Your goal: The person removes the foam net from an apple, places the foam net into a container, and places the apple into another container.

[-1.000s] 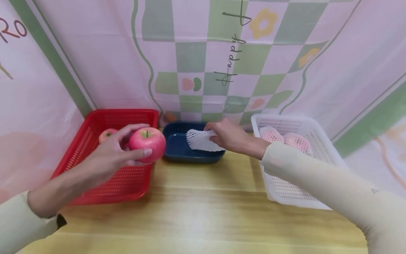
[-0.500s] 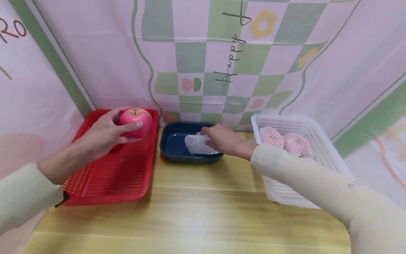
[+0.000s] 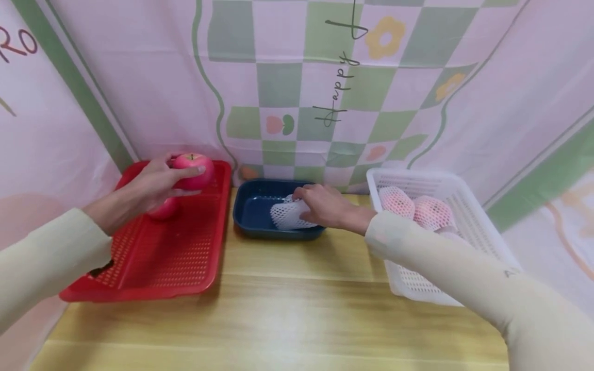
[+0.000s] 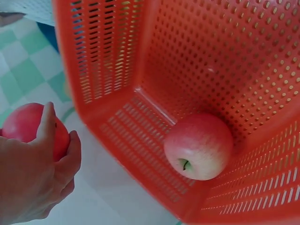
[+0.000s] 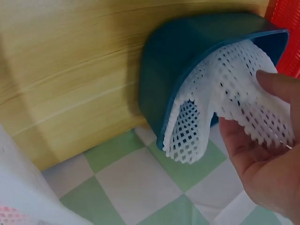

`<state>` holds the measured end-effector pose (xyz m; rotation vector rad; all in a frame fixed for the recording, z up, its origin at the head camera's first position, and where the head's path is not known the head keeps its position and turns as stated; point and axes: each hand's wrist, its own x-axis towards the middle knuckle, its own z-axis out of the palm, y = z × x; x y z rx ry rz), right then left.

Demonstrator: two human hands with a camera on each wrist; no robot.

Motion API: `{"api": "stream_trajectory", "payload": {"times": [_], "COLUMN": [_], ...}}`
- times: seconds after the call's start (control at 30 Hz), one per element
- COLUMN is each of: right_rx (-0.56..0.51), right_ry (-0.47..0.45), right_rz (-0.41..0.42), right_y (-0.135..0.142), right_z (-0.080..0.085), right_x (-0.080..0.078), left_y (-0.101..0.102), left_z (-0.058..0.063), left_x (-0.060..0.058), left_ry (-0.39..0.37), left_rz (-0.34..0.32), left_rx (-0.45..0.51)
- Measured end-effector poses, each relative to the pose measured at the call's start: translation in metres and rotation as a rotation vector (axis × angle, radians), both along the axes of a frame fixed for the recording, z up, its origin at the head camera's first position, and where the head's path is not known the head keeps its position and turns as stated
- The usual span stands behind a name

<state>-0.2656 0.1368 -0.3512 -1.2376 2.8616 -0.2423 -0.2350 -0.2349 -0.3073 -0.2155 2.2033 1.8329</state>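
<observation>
My left hand (image 3: 155, 183) grips a pinkish-red apple (image 3: 195, 174) over the back of the red basket (image 3: 176, 257), its thumb along the apple's near side. Below it, another apple (image 4: 199, 146) lies inside this basket against the wall in the left wrist view. At the middle, my right hand (image 3: 327, 207) holds a white foam fruit net (image 5: 236, 79) between thumb and fingers. The net droops partly into the dark blue tray (image 5: 180, 51), its open end hanging over the rim in the right wrist view.
On the right stands a white basket (image 3: 457, 179) with several net-wrapped fruits (image 3: 434, 212) inside; my right forearm crosses over it. A printed checkered cloth (image 3: 320, 82) rises behind the containers. They stand on a wooden table (image 3: 287, 314).
My left hand has carried the apple back and left, from the basket's right edge to over its rear. My right hand has lowered slightly, and the net has sunk with it into the tray.
</observation>
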Motion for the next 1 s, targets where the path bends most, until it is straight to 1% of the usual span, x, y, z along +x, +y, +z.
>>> {"api": "stream_trajectory", "payload": {"times": [0.13, 0.23, 0.3, 0.47, 0.57, 0.7, 0.8, 1.0], "right_rx": [0.019, 0.031, 0.038, 0.044, 0.047, 0.069, 0.085, 0.075], "right_ry": [-0.029, -0.038, -0.031, 0.012, 0.042, 0.043, 0.031, 0.030], "right_rz": [-0.021, -0.013, -0.009, -0.026, -0.038, -0.074, -0.106, -0.122], "right_y": [0.002, 0.006, 0.010, 0.023, 0.035, 0.055, 0.070, 0.104], "right_z": [0.005, 0.009, 0.012, 0.020, 0.029, 0.041, 0.048, 0.057], "right_x": [0.004, 0.008, 0.011, 0.020, 0.024, 0.027, 0.031, 0.041], "left_y": [-0.003, -0.003, -0.003, -0.003, -0.004, -0.002, -0.002, -0.004], "left_z": [-0.008, -0.014, -0.018, -0.028, -0.032, -0.037, -0.040, -0.046], "left_x": [-0.009, -0.015, -0.018, -0.024, -0.028, -0.031, -0.032, -0.036], "left_ry": [-0.033, -0.056, -0.066, -0.083, -0.096, -0.107, -0.111, -0.117], "left_rz": [0.016, 0.034, 0.046, 0.047, 0.032, 0.018, 0.021, 0.042], "left_rx": [-0.002, -0.023, -0.033, -0.049, -0.050, -0.066, -0.086, -0.123]}}
